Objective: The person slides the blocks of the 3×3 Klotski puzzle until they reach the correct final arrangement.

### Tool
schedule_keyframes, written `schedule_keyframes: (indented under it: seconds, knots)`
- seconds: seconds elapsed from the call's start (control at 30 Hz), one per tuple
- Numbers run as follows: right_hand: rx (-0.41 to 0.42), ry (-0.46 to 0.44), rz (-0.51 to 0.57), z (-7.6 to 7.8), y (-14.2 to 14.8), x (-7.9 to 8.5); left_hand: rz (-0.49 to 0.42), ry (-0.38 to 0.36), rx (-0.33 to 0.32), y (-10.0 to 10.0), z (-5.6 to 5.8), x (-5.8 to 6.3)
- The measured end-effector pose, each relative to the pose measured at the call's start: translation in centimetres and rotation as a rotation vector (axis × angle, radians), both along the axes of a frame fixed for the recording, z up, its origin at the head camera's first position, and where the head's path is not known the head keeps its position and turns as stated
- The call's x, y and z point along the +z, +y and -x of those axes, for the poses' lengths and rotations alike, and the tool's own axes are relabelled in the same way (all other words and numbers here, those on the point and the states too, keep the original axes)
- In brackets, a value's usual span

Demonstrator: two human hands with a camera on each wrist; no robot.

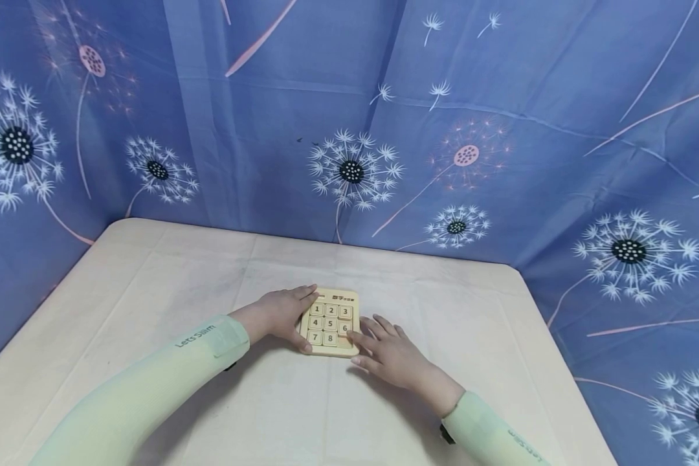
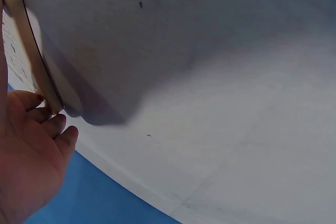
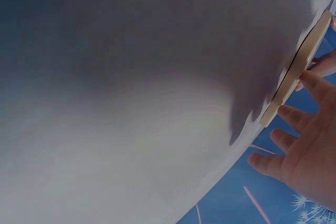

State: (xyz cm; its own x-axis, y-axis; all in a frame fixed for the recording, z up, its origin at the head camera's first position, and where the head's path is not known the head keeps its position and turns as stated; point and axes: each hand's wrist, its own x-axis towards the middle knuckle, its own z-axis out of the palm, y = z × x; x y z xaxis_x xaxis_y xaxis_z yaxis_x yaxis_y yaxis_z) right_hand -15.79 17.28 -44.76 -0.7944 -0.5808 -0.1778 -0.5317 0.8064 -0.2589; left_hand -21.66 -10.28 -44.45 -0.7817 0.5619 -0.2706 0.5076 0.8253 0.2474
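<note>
A pale yellow sliding number puzzle [image 1: 330,296] lies flat on the table, its tiles 1 to 8 in order. The gap is at the bottom right, and the 6 tile [image 1: 343,327] sits slightly lower than the 4 and 5. My left hand [image 1: 279,315] holds the puzzle along its left side, thumb at the near corner and fingers at the far one. My right hand [image 1: 393,356] has its fingers spread at the right edge, a fingertip at the 6 tile. In the right wrist view, the puzzle's side edge [image 3: 291,80] shows beside the right fingers [image 3: 286,140].
The table [image 1: 256,408] has a cream cover. A blue curtain [image 1: 256,162] with dandelion prints hangs behind it and at both sides. Light green sleeves [image 1: 145,382] cover both forearms.
</note>
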Motion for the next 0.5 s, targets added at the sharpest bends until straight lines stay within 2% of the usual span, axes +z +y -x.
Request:
schedule_keyframes:
  seconds: [0.5]
  knots:
    - [-0.021, -0.012, -0.004, 0.26, -0.24, 0.08, 0.014, -0.001, 0.001, 0.08, -0.03, 0.15]
